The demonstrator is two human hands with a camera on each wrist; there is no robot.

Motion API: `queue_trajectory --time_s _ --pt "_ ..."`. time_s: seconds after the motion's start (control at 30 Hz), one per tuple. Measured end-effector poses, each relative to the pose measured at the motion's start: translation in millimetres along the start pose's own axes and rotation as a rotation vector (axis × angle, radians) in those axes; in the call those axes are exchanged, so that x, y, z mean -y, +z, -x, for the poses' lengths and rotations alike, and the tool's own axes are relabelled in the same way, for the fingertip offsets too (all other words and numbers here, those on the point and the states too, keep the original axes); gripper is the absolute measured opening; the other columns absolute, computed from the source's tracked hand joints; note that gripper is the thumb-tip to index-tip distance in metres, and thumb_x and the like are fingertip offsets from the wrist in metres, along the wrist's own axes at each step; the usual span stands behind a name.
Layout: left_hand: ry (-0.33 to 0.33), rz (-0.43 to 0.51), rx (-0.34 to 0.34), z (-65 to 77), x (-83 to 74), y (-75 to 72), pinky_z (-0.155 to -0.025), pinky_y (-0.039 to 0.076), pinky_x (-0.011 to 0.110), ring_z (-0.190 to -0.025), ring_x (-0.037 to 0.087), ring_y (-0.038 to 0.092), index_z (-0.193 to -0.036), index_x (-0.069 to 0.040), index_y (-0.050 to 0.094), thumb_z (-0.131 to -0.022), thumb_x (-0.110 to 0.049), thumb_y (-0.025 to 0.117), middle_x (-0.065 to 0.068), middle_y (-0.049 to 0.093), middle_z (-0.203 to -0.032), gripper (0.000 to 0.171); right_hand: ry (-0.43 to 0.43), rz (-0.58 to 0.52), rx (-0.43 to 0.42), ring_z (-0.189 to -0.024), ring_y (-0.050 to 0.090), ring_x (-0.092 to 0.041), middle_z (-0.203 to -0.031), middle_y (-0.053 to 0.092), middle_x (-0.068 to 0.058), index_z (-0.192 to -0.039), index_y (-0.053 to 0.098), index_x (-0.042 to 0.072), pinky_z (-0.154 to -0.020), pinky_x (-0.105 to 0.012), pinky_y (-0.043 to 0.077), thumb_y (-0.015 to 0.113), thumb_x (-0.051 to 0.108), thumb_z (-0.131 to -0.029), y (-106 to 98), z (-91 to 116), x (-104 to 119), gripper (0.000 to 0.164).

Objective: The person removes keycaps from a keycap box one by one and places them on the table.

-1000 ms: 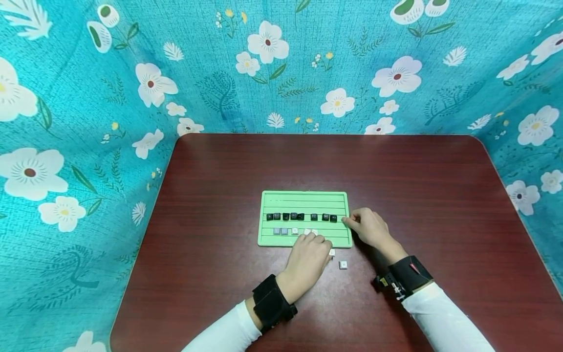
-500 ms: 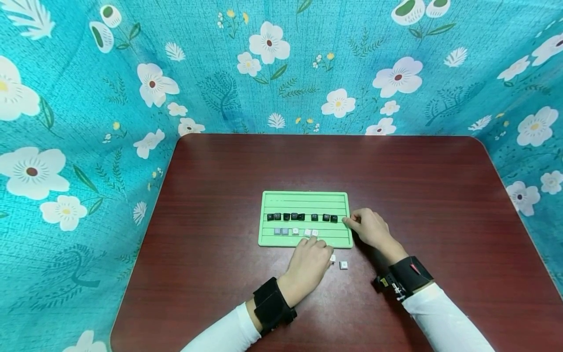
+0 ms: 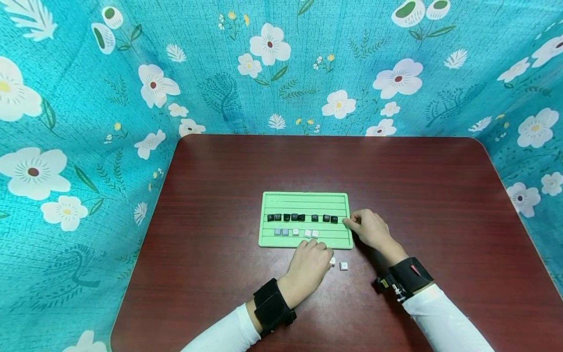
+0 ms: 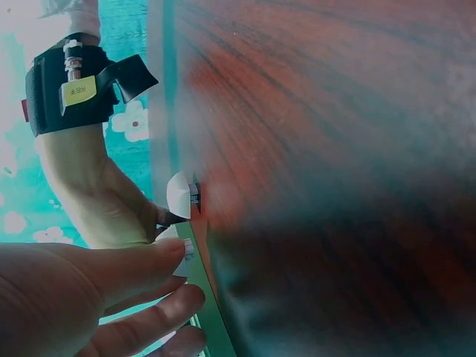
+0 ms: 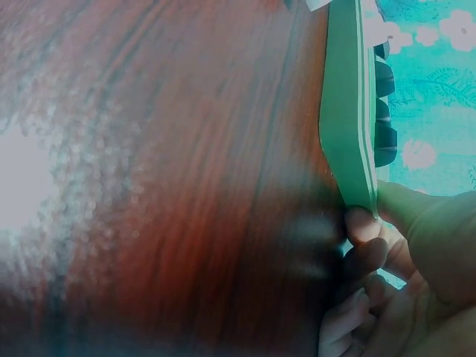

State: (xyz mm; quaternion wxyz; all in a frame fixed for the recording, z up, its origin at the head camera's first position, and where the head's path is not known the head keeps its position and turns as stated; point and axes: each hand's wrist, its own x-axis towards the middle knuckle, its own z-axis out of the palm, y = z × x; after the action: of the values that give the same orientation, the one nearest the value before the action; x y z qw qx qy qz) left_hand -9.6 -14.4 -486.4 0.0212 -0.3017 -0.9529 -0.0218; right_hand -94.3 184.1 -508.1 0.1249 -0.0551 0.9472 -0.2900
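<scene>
My left hand [image 3: 308, 265] is just off the near edge of a green ridged board [image 3: 305, 199]. Its thumb and fingers pinch a small white keycap [image 3: 333, 261], partly hidden behind the thumb tip in the left wrist view. Another white keycap [image 3: 344, 266] lies on the table to its right. With thumb on top and fingertips beneath, my right hand [image 3: 371, 229] grips the board's right edge, as the right wrist view shows. A row of black keycaps [image 3: 294, 217] stands along one ridge, and a shorter row of grey and white keycaps [image 3: 295, 232] below it.
The board lies on a dark reddish-brown wooden table [image 3: 220, 171] with rounded far corners. A blue flowered cloth [image 3: 299, 68] hangs behind and along the sides. Black bands with small devices [image 3: 274, 305] wrap both wrists.
My left hand has drawn back slightly toward me, away from the board, and the pinched white keycap has come with it. My right hand stays on the board's edge.
</scene>
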Motion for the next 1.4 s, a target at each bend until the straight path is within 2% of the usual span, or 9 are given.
queue_trajectory --time_s 0.8,1.13,1.23,1.4 --pt "0.025 0.002 -0.002 2.4 -1.3 3.3 -0.062 0.038 0.026 -0.07 0.011 0.054 -0.086 -0.024 0.07 -0.078 -0.038 0.07 -0.008 0.061 -0.079 0.017 -0.004 -0.003 -0.007 -0.043 0.027 -0.014 -0.05 0.029 0.006 -0.059 0.042 0.016 -0.042 -0.027 0.018 0.056 0.04 -0.09 1.2 -0.2 -1.5 0.042" --pt "0.006 0.04 0.003 2.5 -1.5 3.5 -0.064 0.04 0.027 -0.073 0.011 0.055 -0.089 -0.022 0.069 -0.08 -0.045 0.066 -0.007 0.062 -0.081 0.025 -0.001 -0.006 -0.004 -0.043 0.027 -0.014 -0.05 0.029 0.006 -0.059 0.043 0.016 -0.042 -0.026 0.018 0.056 0.041 -0.09 1.3 0.3 -0.9 0.042" --pt "-0.004 0.054 -0.014 2.5 -0.7 2.4 -0.064 0.041 0.028 -0.074 0.012 0.056 -0.092 -0.021 0.07 -0.082 -0.049 0.062 -0.007 0.062 -0.082 0.03 0.0 -0.008 -0.002 -0.043 0.027 -0.014 -0.05 0.029 0.006 -0.059 0.043 0.016 -0.042 -0.026 0.018 0.056 0.04 -0.09 1.2 0.4 -0.6 0.042" --pt "-0.016 0.076 -0.08 0.6 2.3 -2.2 -0.068 0.044 0.029 -0.078 0.013 0.058 -0.093 -0.021 0.07 -0.084 -0.049 0.06 -0.007 0.063 -0.083 0.031 -0.003 -0.013 -0.004 -0.042 0.026 -0.014 -0.05 0.028 0.005 -0.059 0.042 0.016 -0.042 -0.026 0.017 0.056 0.04 -0.09 1.3 0.4 -0.9 0.042"
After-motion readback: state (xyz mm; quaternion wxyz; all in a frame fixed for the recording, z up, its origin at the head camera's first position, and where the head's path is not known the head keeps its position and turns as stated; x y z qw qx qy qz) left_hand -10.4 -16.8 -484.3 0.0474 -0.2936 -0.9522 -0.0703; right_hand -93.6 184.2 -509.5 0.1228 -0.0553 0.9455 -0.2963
